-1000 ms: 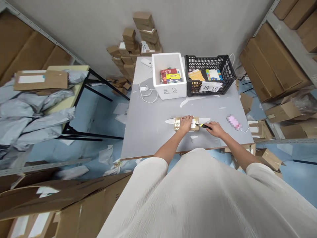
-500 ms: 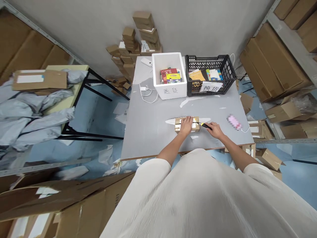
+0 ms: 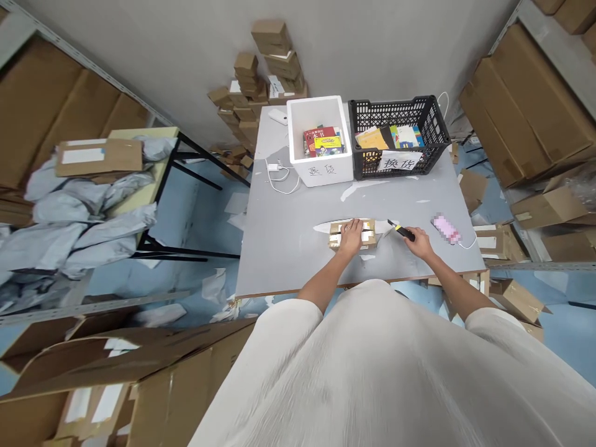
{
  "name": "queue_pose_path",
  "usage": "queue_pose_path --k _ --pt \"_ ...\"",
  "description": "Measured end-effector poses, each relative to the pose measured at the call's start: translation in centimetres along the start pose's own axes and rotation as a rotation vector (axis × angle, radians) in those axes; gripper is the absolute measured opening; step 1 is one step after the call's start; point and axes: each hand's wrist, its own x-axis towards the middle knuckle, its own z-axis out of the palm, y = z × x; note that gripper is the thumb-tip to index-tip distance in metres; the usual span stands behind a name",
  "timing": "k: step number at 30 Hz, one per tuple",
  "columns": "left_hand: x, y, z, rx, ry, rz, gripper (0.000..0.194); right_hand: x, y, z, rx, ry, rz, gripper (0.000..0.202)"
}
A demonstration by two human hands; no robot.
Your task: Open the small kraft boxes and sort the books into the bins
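A small cardboard parcel (image 3: 369, 238) with white labels and a dark line along its top lies on the grey table (image 3: 279, 254) near the front edge. Flat on top of the parcel rests my left hand (image 3: 351, 236), its fingers stretched over the box. To the right, my right hand (image 3: 419, 243) is closed round the handle of a black and yellow cutter knife (image 3: 403, 232). The knife points up and left, with its tip apart from the parcel.
A white foam box (image 3: 326, 171) with books and a black crate (image 3: 400, 161) with books stand at the table's back. A pink blurred object (image 3: 446, 228) with a cable lies right; a white charger (image 3: 274, 167) lies left.
My right hand has moved right with the knife, away from the parcel. The blade end is no longer at the box. My left hand stays on the parcel; the view has shifted slightly.
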Motion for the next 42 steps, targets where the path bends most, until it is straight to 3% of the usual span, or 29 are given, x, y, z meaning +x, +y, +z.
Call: queue_pose_path --k 5,9,12,16,22,28,36,39,42 --pt "-0.1 0.4 -0.2 0.011 0.001 -0.029 0.074 0.2 -2.3 0.5 -0.013 -0.164 -0.249 0.050" --pt "-0.2 0.5 -0.1 -0.026 0.043 -0.080 0.058 1.6 -3.7 1.1 -0.088 -0.148 -0.225 0.052" --pt "-0.2 0.4 0.4 -0.053 0.058 -0.083 0.055 2.6 -2.8 1.2 -0.086 -0.092 -0.177 0.051" --pt "-0.7 -0.3 1.5 -0.113 0.077 -0.050 0.055 2.9 0.6 1.0 -0.057 -0.052 -0.023 0.048" --pt "-3.0 -1.3 2.1 -0.119 0.075 -0.013 0.053 2.9 5.7 1.8 -0.026 -0.060 0.471 0.047" --pt "-6.7 -2.1 1.4 -0.060 0.093 -0.128 0.052 3.3 7.8 4.7 -0.032 -0.061 0.561 0.046" --pt "-8.7 -3.3 0.8 -0.068 0.061 -0.162 0.052 2.9 7.9 6.9 -0.064 0.004 0.484 0.051" --pt "-8.3 -3.8 1.0 -0.111 0.120 -0.212 0.053 3.1 6.0 6.7 -0.018 0.078 0.335 0.047" --pt "-7.6 -4.7 1.6 -0.183 0.212 -0.301 0.057 3.4 2.7 6.4 0.152 0.068 0.099 0.044"
